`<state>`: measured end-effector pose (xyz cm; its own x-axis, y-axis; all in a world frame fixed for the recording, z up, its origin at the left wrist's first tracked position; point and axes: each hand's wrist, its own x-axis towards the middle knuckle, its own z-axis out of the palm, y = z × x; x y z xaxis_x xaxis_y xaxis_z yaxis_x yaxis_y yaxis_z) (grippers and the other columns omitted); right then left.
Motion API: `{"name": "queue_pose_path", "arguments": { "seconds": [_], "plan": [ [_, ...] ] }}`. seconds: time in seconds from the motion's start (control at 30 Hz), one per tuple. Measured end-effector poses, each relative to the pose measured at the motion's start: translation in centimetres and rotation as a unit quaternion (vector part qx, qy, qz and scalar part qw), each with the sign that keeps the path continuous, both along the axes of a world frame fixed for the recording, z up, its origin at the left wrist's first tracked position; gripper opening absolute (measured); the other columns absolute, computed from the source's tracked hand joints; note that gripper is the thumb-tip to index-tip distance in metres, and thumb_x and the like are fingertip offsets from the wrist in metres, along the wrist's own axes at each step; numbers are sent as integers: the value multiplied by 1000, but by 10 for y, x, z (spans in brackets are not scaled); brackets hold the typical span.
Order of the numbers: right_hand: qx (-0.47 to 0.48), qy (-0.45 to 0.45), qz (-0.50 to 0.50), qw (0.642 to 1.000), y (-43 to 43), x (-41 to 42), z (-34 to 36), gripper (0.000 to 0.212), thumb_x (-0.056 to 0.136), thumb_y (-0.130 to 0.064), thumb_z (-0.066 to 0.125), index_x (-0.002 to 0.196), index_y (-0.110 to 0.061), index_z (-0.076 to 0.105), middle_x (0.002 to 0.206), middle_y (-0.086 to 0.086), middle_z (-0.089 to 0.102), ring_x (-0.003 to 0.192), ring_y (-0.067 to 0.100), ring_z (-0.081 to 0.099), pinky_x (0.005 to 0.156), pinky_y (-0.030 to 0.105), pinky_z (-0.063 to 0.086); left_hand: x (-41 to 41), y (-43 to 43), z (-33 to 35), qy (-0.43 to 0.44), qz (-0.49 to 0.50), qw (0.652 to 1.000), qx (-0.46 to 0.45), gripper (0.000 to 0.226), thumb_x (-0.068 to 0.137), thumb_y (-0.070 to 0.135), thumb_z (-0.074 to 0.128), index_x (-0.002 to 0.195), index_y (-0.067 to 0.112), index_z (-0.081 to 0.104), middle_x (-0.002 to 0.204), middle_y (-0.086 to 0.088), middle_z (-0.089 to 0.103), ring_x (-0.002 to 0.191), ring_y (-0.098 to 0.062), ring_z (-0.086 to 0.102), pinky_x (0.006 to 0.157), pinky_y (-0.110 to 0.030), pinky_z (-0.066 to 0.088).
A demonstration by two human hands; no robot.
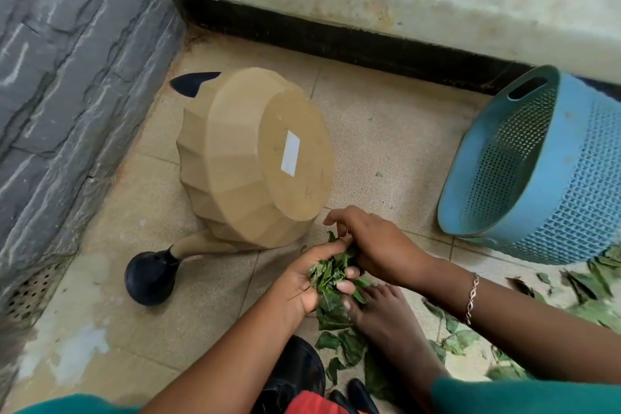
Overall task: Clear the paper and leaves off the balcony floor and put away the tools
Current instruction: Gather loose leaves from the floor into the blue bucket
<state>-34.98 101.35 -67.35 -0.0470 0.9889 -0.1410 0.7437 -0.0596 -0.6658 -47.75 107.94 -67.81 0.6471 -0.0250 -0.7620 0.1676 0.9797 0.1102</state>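
Observation:
My left hand point(302, 282) is cupped palm-up low on the tiled floor point(386, 144), its fingers curled round a bunch of green leaves point(327, 274). My right hand point(366, 239) reaches over from the right and presses its fingers into the top of that bunch. More torn leaves point(346, 343) lie on the floor below my hands, beside a bare foot point(379, 312). Further leaves point(591, 289) are scattered at the right edge. No paper shows in the view.
A tan faceted planter point(248, 158) lies tipped over, its black-tipped legs point(151, 276) pointing left. A blue perforated basket point(524, 171) lies on its side at right, mouth facing me. A grey stone wall point(67, 77), concrete ledge point(403, 0) and floor drain point(30, 292) bound the corner.

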Motion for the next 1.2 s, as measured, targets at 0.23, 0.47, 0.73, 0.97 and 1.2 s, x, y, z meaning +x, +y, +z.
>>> {"name": "queue_pose_path", "arguments": {
  "seconds": [0.23,0.47,0.73,0.97,1.2],
  "plan": [
    [-156,164,-25,974,15,31,18,54,81,-5,67,130,-17,47,115,-5,51,101,12,55,82,23,48,-6,-3,-16,24,15,999,-31,15,77,16,52,76,5,62,52,-6,49,32,-11,43,32,-11,34],
    [-98,-62,-321,940,29,68,-33,40,86,-6,59,124,-16,52,120,9,50,97,21,55,79,28,44,-31,6,-26,26,58,998,-18,21,66,4,71,83,2,59,60,-9,53,38,-14,47,31,-15,36],
    [-88,-109,-293,946,25,68,-54,21,92,-25,53,111,-18,48,97,-1,49,90,20,49,71,33,42,-41,8,-26,71,61,996,-10,11,76,9,48,86,5,52,58,-7,52,37,-13,45,31,-13,33],
    [-99,-155,-280,942,32,69,-55,14,92,-14,50,103,-17,58,94,4,52,86,21,49,65,28,36,-48,8,-31,100,75,992,-2,8,87,8,44,86,6,51,57,-6,51,36,-12,45,31,-12,31],
    [-154,-70,-264,950,-23,49,-48,7,90,-11,54,86,-10,60,89,3,50,81,20,50,67,28,35,-54,15,-37,149,107,982,41,15,95,9,41,85,7,52,51,-4,50,33,-10,43,32,-9,30]
  ]
}}
